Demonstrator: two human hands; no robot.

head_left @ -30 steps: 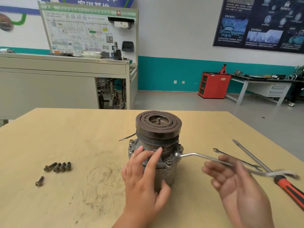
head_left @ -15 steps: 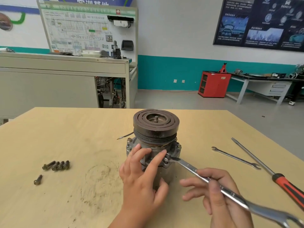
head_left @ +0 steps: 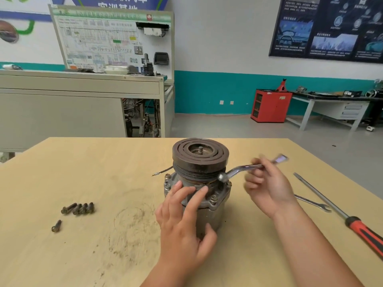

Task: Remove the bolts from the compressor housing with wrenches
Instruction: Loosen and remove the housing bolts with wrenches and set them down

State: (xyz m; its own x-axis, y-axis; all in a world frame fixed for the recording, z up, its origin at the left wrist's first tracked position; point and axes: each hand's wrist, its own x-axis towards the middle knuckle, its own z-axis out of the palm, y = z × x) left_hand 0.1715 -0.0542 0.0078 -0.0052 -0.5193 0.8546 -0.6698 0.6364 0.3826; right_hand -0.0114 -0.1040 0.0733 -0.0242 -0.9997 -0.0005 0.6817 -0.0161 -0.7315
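Head view: compressor housing (head_left: 215,214) stands upright mid-desk (head_left: 83,172), left grip (head_left: 184,220) curled round its side. Right grip (head_left: 269,191) pinches the offset ring wrench (head_left: 238,170). Its blurred ring end seems to sit over a flange bolt; half-seated, it could slip, rounding the head or toppling the housing.

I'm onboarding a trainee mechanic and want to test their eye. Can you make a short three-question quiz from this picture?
1. True or false: the right hand holds a bent silver ring wrench.
2. How many loose dark bolts lie on the pale wooden table?
3. The left hand steadies: A the grey metal compressor housing, B the table, C the bolts?
Key: 1 true; 2 five; 3 A.
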